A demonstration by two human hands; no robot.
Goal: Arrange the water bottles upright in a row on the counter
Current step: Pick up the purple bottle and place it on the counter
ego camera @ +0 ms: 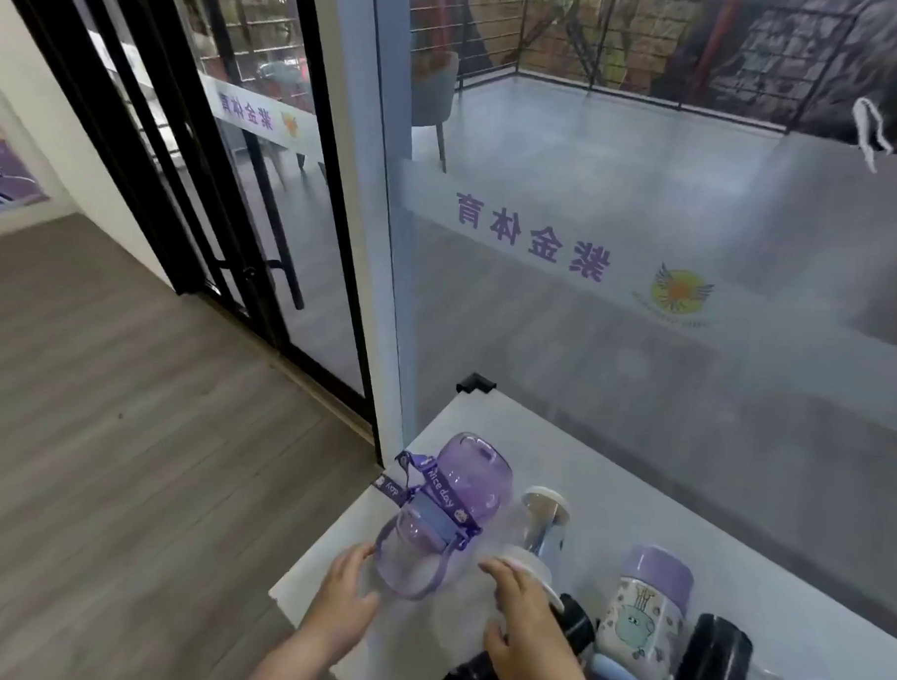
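Purple bottle [441,514] w/ strap lies on its side on the white tabletop [635,481], just ahead of both sets of fingers. Left hand [345,589] reaches fwd, fingers straight and relaxed, tips at the bottle's near rim. Right hand [527,618] likewise spread, holding nothing, tips at the clear bottle [538,534] lying beside it. Right of those fingers: cartoon bottle [642,613], black bottle [712,665]. Contents can't tell.

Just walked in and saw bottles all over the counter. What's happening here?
A person is sorting water bottles on the white counter. Both hands, left hand and right hand, reach for the purple bottle, which lies on its side with its strap around it. A clear bottle, a cartoon bottle and black bottles also lie beside it, none upright.
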